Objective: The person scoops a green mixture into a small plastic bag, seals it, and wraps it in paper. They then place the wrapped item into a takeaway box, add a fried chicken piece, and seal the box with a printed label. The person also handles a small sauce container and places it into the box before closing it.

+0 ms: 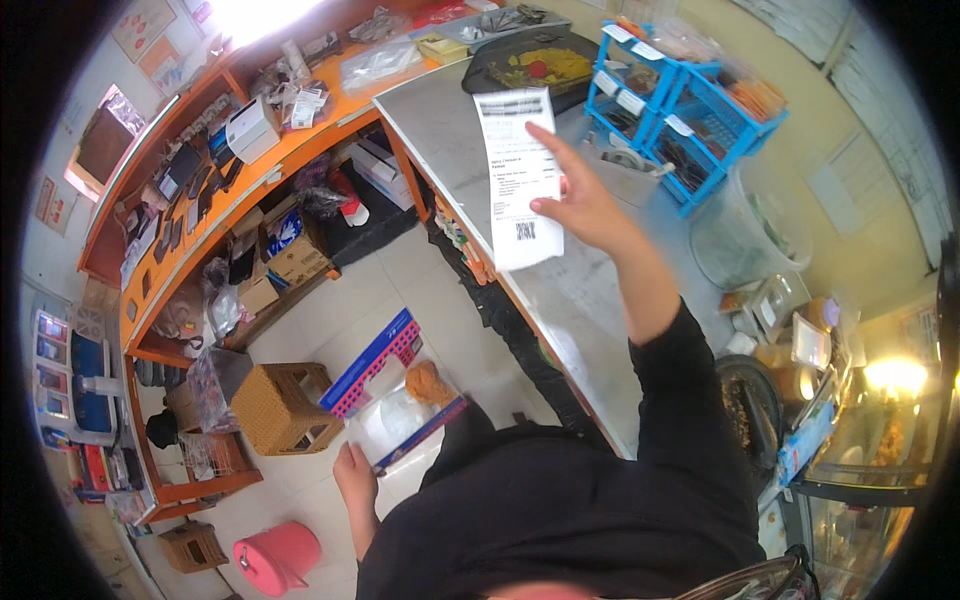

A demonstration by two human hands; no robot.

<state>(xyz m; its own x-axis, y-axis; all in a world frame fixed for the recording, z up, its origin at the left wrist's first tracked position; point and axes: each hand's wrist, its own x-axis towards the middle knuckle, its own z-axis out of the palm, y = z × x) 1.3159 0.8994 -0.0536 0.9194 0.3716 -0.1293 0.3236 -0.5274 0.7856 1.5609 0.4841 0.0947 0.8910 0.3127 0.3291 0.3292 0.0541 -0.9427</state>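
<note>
My left hand (356, 480) grips the near end of a blue and pink printed paperboard food box (397, 442), held open over the floor. Inside, a brown piece of fried food, seemingly chicken (429, 384), sits toward the far end on a pale lining (394, 416). Raised over the steel-coloured counter (577, 322), my right hand (574, 191) holds a long printed paper slip (510, 202). The thumb and a finger lie over the slip's face; the other fingers are partly hidden. The slip bears writing and a printed code.
Behind the slip is a dark tray of yellow crumbs (551, 71). Blue plastic racks (682, 124) and a clear tub (742, 232) line the wall. A lit glass display case (870, 442) stands at right. A wicker-style stool (281, 405) and pink bucket (281, 555) are on the floor.
</note>
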